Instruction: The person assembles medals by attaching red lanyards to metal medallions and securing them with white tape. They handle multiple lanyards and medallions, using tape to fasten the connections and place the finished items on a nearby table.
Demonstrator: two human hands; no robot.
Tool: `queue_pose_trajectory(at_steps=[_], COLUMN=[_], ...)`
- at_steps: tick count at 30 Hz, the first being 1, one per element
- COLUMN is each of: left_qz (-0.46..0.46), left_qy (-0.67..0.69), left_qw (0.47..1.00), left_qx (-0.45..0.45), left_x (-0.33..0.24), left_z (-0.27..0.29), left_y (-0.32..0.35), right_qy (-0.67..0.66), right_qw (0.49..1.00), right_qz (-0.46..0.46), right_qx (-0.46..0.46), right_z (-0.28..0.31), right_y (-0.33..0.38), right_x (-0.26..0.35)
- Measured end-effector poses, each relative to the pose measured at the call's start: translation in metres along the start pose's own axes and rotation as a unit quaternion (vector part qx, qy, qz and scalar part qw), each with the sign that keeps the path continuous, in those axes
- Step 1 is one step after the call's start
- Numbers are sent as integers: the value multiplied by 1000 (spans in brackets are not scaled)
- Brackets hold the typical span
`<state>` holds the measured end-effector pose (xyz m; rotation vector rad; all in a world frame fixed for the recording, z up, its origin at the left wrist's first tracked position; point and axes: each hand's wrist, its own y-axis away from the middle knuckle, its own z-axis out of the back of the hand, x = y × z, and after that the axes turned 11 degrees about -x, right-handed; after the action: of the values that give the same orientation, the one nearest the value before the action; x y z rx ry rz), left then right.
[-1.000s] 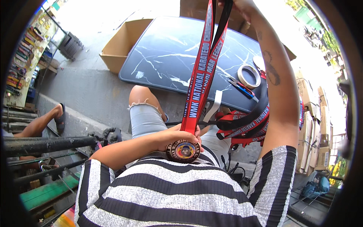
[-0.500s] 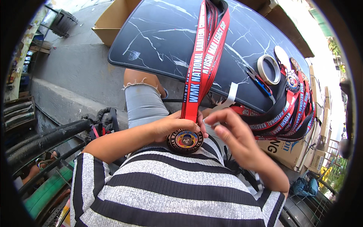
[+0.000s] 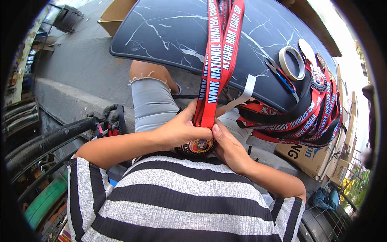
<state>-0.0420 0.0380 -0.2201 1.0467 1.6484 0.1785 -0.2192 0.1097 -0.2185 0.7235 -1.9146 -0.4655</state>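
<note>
Both hands pinch a red ribbon just above its round medal (held at the lap): left hand and right hand closed on it; finished medals already drape the dark marble table, this one apparently unfinished

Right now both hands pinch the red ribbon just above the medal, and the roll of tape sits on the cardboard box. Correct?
Not quite. In the head view the roll of tape lies on the dark marble-patterned table, not on a box. The left hand and right hand do pinch the red ribbon above the medal.
</note>
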Motion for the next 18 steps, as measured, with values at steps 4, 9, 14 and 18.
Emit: queue_pose_trajectory(at_steps=[4, 9, 14, 18], left_qz=[-4, 21, 6, -23], left_qy=[-3, 90, 141, 52], left_qw=[1000, 996, 990, 998], left_qx=[6, -5, -5, -12], left_x=[-4, -9, -6, -2], left_z=[-1, -10, -16, -13], left_y=[12, 20, 21, 23], right_qy=[-53, -40, 88, 47], right_qw=[998, 999, 994, 996], right_qz=[-9, 0, 67, 63], right_qx=[20, 7, 0, 29], right_z=[1, -1, -14, -18], right_y=[2, 6, 16, 17], right_x=[2, 6, 14, 17])
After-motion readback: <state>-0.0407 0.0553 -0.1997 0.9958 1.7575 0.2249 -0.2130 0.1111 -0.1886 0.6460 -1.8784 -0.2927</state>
